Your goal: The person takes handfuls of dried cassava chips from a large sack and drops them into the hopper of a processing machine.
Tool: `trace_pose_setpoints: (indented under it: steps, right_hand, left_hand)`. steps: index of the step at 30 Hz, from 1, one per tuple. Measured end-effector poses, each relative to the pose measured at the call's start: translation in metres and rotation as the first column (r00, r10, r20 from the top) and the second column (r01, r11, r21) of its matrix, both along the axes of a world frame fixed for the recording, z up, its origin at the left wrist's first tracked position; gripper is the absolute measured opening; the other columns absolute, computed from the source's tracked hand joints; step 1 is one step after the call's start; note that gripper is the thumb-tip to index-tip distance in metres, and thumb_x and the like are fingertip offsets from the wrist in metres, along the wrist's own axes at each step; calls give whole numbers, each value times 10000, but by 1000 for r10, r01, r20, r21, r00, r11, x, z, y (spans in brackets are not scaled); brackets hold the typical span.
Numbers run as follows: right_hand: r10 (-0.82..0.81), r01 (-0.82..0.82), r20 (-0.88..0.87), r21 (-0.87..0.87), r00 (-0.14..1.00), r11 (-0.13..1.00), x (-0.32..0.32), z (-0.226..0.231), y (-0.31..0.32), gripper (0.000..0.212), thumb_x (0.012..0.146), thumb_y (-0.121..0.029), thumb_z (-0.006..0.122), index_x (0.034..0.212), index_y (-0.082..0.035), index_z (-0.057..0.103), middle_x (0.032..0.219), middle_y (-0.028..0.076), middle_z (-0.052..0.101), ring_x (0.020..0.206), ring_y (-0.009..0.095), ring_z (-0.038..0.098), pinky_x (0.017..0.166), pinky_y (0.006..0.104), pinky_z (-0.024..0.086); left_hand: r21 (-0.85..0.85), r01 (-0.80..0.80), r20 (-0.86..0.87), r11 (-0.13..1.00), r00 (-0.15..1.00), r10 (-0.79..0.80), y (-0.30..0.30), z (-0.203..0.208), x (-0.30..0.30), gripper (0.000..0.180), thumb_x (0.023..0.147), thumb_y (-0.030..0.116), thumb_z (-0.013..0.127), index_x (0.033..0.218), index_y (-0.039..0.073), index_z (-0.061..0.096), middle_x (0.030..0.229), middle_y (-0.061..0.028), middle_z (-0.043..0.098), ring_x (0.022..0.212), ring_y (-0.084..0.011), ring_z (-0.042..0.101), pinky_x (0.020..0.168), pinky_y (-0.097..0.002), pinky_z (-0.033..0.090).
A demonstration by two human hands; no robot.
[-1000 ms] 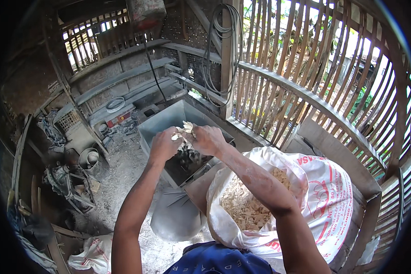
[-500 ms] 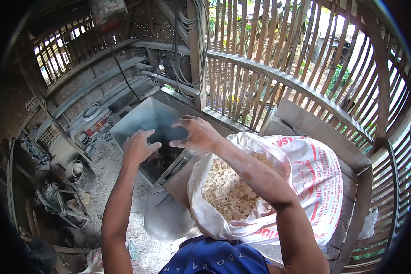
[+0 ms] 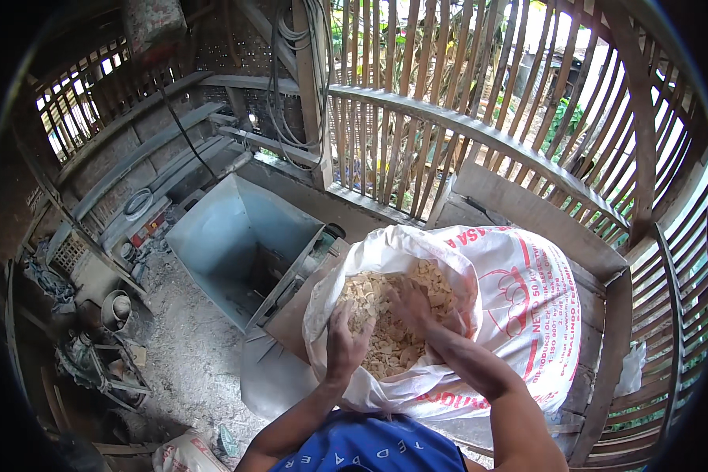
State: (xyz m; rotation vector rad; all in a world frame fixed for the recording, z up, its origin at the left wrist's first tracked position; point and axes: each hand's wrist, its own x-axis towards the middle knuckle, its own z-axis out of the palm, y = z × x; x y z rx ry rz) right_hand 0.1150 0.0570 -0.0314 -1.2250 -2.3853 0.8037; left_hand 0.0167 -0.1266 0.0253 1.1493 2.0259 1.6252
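Observation:
A white woven sack (image 3: 519, 315) with red print lies on its side, its mouth toward me. Inside the mouth is a heap of pale, dry chips (image 3: 397, 346), broken into small pieces. My left hand (image 3: 346, 346) is at the left inside edge of the mouth, fingers stretched out against the chips. Pressed into the farther part of the heap is my right hand (image 3: 409, 304), its fingers spread and partly sunk among the pieces. Neither hand has a visible handful. Beyond the sack, to the left, stands an open square metal hopper (image 3: 204, 228), dark at the bottom.
A rounded metal cover (image 3: 271, 377) lies below the hopper. The floor (image 3: 185, 354) at left is coated with pale dust, with a bucket (image 3: 122, 311) on it. A slatted wooden wall (image 3: 448, 110) closes the far side, with coiled hose (image 3: 295, 79) hanging beside it.
Both hands have come back from over the hopper, moving toward me and to the right, down into the sack's mouth. The hopper's inside is now uncovered to view.

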Motion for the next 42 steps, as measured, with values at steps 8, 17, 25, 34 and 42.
trace_pose_setpoints:
  steps: [8,17,25,34,42]
  right_hand:
    - [-23,85,-193,318,981,944,-46,-19,-29,602,908,-437,611,1330,-12,543,1262,220,545,1205,415,463,1084,498,332]
    - [22,-22,-512,5,859,1000,-76,-21,-37,401,950,-307,629,1271,-66,626,1158,142,677,1070,283,630,978,408,471]
    - [-449,-256,-715,-645,536,720,-59,11,-56,293,965,-164,635,1221,-22,653,1087,100,695,955,169,654,834,280,550]
    - [-334,-231,-836,-462,436,856,-47,124,-53,353,958,-139,642,1269,26,620,1091,117,689,940,139,634,807,274,529]
    - [-46,-334,-953,-151,301,930,-144,248,-62,395,883,-161,711,1205,58,650,1071,133,696,944,160,632,842,290,512]
  left_hand:
    - [-22,-320,-337,947,894,295,60,-49,-19,615,971,248,573,1476,-38,371,1466,-288,441,1363,-422,423,1162,-446,320]
    - [120,-311,141,943,945,294,83,-42,-22,454,1030,292,461,1359,-5,554,1343,-222,590,1254,-367,541,1086,-398,404]
    - [150,-330,328,932,906,268,72,-7,6,376,1028,245,517,1291,-3,621,1315,-167,618,1172,-262,600,1000,-332,471]
    - [481,-198,278,854,958,65,86,71,7,332,1023,153,550,1297,-24,614,1284,-143,629,1168,-206,589,998,-304,463]
    - [657,-269,171,704,963,209,66,202,-71,325,1018,149,559,1307,18,629,1307,-116,638,1159,-186,600,963,-298,483]
